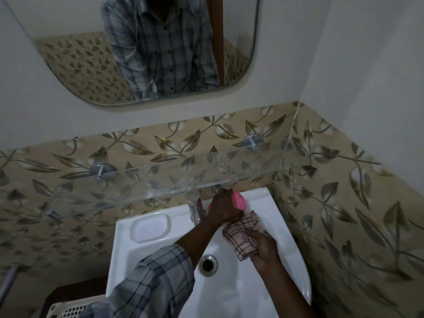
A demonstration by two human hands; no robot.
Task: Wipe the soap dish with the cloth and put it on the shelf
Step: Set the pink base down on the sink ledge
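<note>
left hand [223, 207] curled tight round the pink soap dish [239, 199] by the tap [195, 210], right hand [263, 251] gripping the checked cloth [241, 237] just beside it

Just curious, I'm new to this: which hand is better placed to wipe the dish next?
Likely the right hand: it holds the cloth just beside the pink dish, which the left hand grips.

A plaid sleeve [156, 281], blue-grey and white with thin dark lines, ends well back from the left fingers [223, 194]; the mirrored shirt [160, 49] shows small dark buttons [169, 70].
</note>
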